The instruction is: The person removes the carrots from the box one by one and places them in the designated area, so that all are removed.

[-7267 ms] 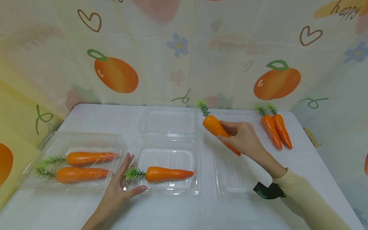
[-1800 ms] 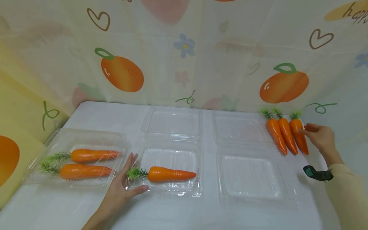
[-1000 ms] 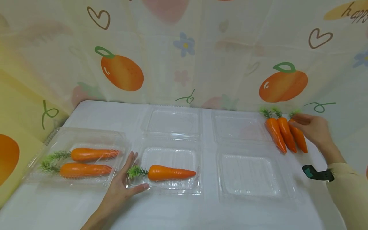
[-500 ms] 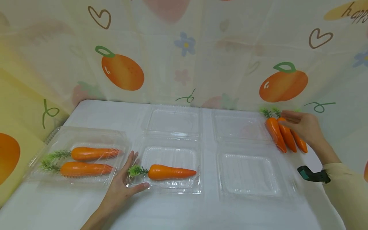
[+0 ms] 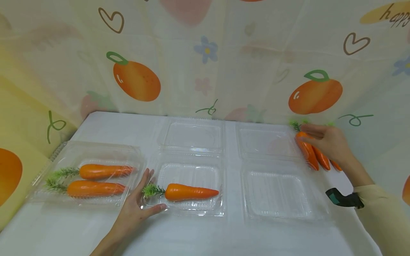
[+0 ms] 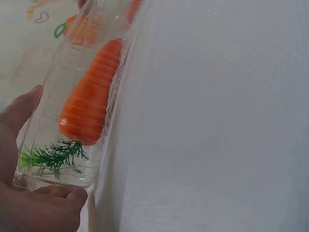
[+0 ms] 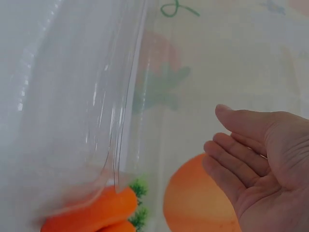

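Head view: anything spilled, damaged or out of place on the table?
Nothing stands out: one carrot lies in the middle container, two carrots in the closed left container, with no spill or damage visible.

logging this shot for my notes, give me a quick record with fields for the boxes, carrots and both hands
left box: lid over it, two carrots inside
middle box: lid folded back, one carrot inside
right box: lid folded back
loose carrots: three, far right of table
left hand: at middle box's left end
right hand: at loose carrots, contact unclear
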{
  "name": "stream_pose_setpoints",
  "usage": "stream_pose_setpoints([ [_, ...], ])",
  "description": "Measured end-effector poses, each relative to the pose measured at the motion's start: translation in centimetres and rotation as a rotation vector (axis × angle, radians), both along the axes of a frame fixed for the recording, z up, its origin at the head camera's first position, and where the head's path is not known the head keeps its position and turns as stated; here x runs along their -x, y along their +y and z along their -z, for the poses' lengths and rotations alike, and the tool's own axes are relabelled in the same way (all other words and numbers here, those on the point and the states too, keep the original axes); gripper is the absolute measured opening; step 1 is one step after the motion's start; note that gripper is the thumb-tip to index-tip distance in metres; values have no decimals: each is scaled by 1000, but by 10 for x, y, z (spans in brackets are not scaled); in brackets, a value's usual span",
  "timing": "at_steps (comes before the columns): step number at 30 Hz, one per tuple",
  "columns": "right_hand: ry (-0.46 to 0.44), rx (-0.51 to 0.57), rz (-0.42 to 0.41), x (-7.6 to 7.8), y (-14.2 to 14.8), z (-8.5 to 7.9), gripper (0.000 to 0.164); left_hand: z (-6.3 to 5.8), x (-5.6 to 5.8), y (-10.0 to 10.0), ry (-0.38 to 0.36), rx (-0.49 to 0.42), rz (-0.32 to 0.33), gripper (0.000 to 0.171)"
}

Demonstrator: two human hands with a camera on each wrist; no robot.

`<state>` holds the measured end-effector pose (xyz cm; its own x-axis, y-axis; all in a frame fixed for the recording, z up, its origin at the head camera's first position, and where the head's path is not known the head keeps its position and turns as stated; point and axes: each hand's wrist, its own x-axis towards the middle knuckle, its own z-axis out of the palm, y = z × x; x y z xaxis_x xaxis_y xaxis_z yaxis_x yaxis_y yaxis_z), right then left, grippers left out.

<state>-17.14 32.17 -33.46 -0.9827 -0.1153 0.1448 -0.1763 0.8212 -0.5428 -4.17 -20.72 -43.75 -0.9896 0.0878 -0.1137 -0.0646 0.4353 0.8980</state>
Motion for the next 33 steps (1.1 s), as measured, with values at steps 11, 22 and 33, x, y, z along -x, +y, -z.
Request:
stream_pose_setpoints([
  [11, 15, 103, -78, -11, -32, 3, 44, 0, -2, -2, 12, -58, 12, 114],
  [22, 97, 160, -216, -15, -55, 7, 42, 0, -2, -1, 23, -47, 15, 113],
  [33, 63, 162, -265, -19, -81, 7, 42, 0, -1, -1, 16, -64, 18, 114],
])
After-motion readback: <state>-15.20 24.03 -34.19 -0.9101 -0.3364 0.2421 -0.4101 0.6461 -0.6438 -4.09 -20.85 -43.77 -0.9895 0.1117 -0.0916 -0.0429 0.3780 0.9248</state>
